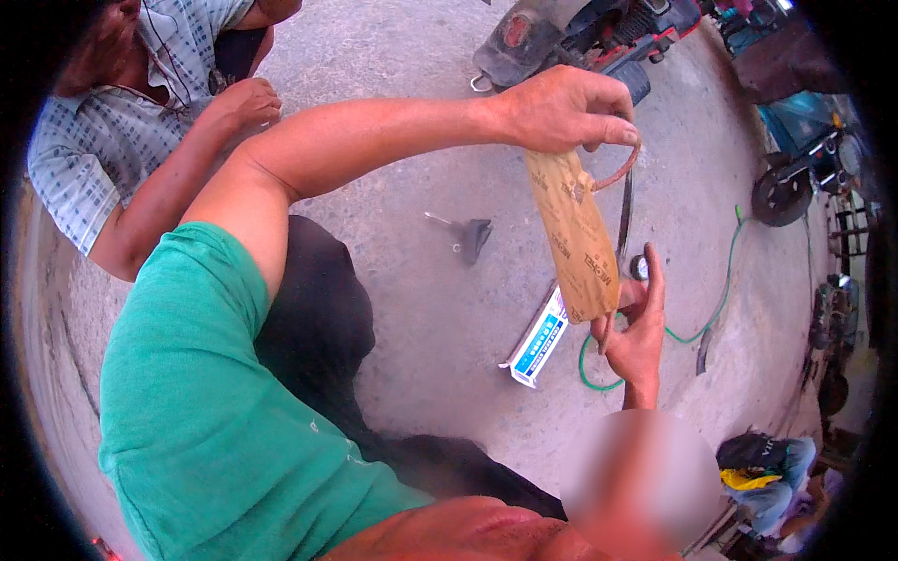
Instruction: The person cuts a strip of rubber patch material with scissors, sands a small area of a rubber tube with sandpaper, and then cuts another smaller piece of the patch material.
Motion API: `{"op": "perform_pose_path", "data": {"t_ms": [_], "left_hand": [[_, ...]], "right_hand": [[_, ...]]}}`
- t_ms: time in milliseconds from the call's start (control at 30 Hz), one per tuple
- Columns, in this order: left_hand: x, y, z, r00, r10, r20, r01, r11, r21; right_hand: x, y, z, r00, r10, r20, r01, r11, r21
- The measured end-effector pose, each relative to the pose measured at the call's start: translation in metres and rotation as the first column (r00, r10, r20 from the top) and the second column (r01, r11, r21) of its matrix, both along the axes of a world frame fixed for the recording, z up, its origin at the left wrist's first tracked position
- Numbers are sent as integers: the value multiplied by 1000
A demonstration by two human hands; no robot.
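Observation:
My left hand [566, 107] reaches across at the top, its fingers closed on the upper end of a long strip of brown printed paper [572, 234]. A thin reddish-brown loop [620, 175] curves out from under its fingertips, beside the strip. A narrow dark band [625, 217] hangs along the strip's right side. At the strip's lower end is my right hand [638, 332], with one finger stretched upward and the others pressed at the paper's bottom edge, partly hidden by it. Just beneath, a blue and white narrow box [538, 346] lies on the ground.
A black tool with a thin metal stem [472, 238] lies on the concrete. A round gauge [639, 267] and a green hose [716, 318] are by my right hand. Another person [154, 122] sits at the left. A motorcycle [561, 37] stands ahead, a black wheel [781, 192] at right.

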State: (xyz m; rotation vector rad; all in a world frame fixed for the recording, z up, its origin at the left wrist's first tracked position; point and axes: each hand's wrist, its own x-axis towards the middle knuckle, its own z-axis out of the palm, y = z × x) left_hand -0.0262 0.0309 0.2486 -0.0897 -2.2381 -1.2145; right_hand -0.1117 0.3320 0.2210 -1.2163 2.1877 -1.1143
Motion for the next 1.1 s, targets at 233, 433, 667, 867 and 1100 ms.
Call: {"op": "perform_pose_path", "data": {"t_ms": [233, 433, 667, 867, 1100], "left_hand": [[-2, 0, 1, 1000, 0, 0, 0, 1000, 29], [-2, 0, 4, 1000, -4, 13, 4, 999, 37], [-1, 4, 0, 998, -42, 55, 42, 999, -1], [-4, 13, -3, 995, -74, 62, 76, 997, -27], [-2, 24, -1, 990, -116, 83, 116, 993, 11]], "right_hand": [[2, 3, -21, 851, 150, 504, -119, 989, -92], [8, 6, -46, 746, 245, 619, -162, 969, -189], [22, -11, -17, 934, 214, 287, -208, 977, -51], [16, -13, -28, 964, 198, 177, -188, 980, -71], [19, -24, -21, 993, 65, 95, -50, 986, -159]]}}
